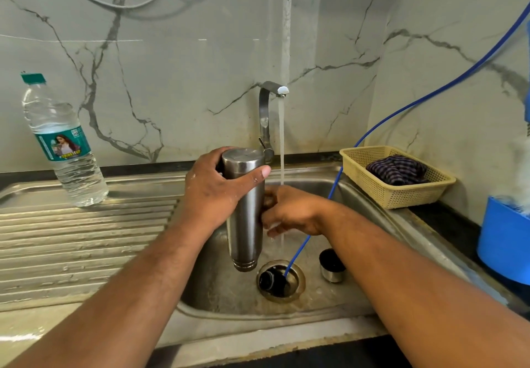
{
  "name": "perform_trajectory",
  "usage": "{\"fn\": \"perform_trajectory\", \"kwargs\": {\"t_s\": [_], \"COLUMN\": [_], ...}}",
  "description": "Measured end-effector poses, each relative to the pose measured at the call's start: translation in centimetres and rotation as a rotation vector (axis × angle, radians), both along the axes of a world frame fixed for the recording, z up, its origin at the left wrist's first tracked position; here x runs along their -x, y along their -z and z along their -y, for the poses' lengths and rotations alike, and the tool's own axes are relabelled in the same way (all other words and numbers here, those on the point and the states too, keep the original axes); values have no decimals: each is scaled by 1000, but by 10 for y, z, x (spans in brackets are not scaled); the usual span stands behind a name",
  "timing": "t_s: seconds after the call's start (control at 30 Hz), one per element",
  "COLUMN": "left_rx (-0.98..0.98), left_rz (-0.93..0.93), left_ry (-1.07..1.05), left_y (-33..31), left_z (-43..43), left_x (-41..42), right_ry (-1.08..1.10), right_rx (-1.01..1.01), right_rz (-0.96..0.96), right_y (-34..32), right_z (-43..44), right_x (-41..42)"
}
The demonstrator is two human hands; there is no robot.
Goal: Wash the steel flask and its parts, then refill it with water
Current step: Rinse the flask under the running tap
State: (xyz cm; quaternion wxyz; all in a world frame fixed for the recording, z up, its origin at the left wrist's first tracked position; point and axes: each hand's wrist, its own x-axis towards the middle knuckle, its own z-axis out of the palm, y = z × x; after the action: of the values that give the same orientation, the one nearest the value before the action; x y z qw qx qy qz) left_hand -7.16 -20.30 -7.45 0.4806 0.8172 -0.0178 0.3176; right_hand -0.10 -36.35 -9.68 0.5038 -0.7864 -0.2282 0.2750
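Upright, mouth-down over the sink (pixel 372 195), the steel flask (pixel 245 213) is gripped near its base by the left hand (pixel 218 192), while the right hand (pixel 289 213) rubs its side just beside the stream (pixel 282 144).

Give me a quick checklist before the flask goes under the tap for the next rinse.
1. Left hand grip on steel flask: ok, wrapped round the closed end.
2. Flask inverted, mouth down over the sink: ok.
3. Tap running: ok, the stream falls just right of the flask.
4. Right hand on the flask body: ok, rubbing position; water hits it.
5. Cap within reach: ok, lying in the sink.
6. Inside of the flask clean: cannot tell.
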Motion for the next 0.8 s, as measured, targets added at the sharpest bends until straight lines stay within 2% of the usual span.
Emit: {"fn": "perform_trajectory", "kwargs": {"t_s": [0.1, 0.2, 0.27, 0.37, 0.4, 0.53, 0.57, 0.63, 0.7, 0.8], "left_rx": [-43, -56, -103, -166, -173, -155, -179, -232, -274, -258], "left_rz": [38, 187, 186, -63, -79, 143, 147, -13, -126, 88], "left_ry": [-35, -87, -85, -35, -28, -33, -32, -44, -89, -120], "left_y": [-1, -15, -14, 8, 11, -9, -8, 5, 13, -3], "left_z": [-5, -5, -8, -11, -11, -10, -11, -13, -11, -9], "left_x": [-3, -2, -3, -2, -3, -4, -4, -4, -1, -1], "right_ry": [-9, 181, 260, 255, 264, 335, 323, 262, 234, 302], "right_rx": [-109, -247, -220, 25, 67, -113, -123, -23, 77, -110], "right_rz": [169, 482, 579, 556, 571, 738, 733, 578, 538, 640], "right_y": [-15, -21, -16, 7, 9, -8, -8, 3, 10, -1], "right_z": [-7, -19, -23, -23, -22, -19, -20, -24, -26, -24], "right_x": [12, 19, 22, 21, 19, 16, 18, 24, 24, 19]}}
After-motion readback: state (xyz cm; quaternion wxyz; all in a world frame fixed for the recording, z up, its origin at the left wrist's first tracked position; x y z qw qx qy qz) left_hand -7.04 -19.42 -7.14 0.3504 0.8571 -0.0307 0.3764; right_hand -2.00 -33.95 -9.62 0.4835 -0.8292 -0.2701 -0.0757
